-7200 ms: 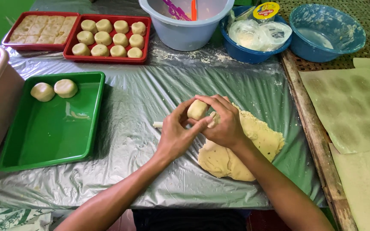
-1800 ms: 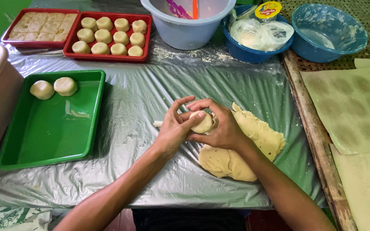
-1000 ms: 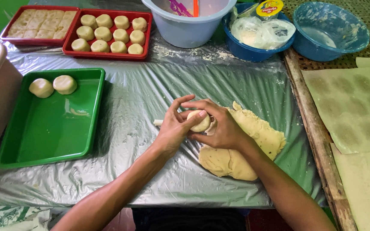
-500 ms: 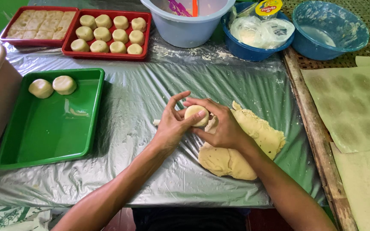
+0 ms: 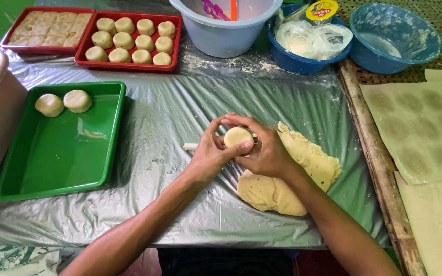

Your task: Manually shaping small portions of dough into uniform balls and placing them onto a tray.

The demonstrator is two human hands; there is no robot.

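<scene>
Cupping a dough ball (image 5: 238,137) between left hand (image 5: 212,155) and right hand (image 5: 266,151), fingers curled around it to round it, just left of the dough slab (image 5: 287,179); 2 balls sit far left in the green tray (image 5: 57,153)

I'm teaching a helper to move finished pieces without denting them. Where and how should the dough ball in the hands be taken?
Take the dough ball by its rounded sides, probably from above: its smooth top faces up, and the left hand and right hand already cup its flanks. A light grip likely suits soft dough.

A table (image 5: 180,102) is covered with clear plastic sheet (image 5: 144,214). Its wooden edge (image 5: 374,158) runs to the right. The light is soft.
</scene>
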